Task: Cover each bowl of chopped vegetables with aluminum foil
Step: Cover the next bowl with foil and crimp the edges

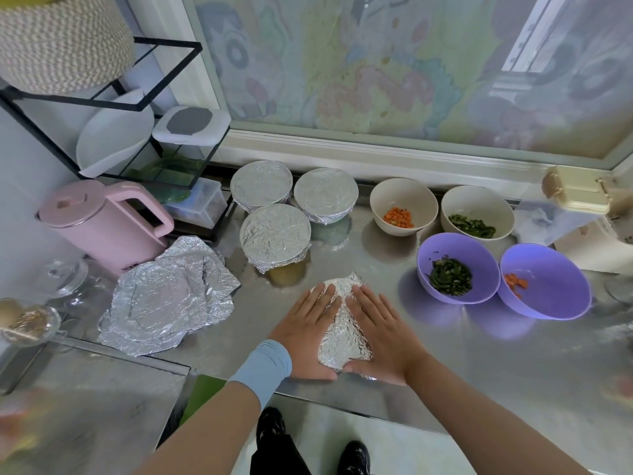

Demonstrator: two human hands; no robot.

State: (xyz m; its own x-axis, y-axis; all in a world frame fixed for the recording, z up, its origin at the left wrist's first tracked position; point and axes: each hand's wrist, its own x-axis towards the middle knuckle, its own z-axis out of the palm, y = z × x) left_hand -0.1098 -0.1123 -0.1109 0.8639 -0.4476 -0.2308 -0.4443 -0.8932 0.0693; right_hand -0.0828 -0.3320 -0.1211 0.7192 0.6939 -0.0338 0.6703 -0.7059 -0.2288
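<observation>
a brushed grey metal counter (445, 371) runs beneath a wide window (376, 63) whose pane carries a faded pastel cartoon film, with daylight glowing through. its white moulded sill (342, 149) borders the counter. at left, a black metal-frame rack with glass shelves (144, 104) stands by a pale wall (20, 166). below is what looks like light floor tile (329, 426).

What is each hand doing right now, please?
Left hand: open, flat on the foil.
Right hand: open, flat on the same foil.
</observation>
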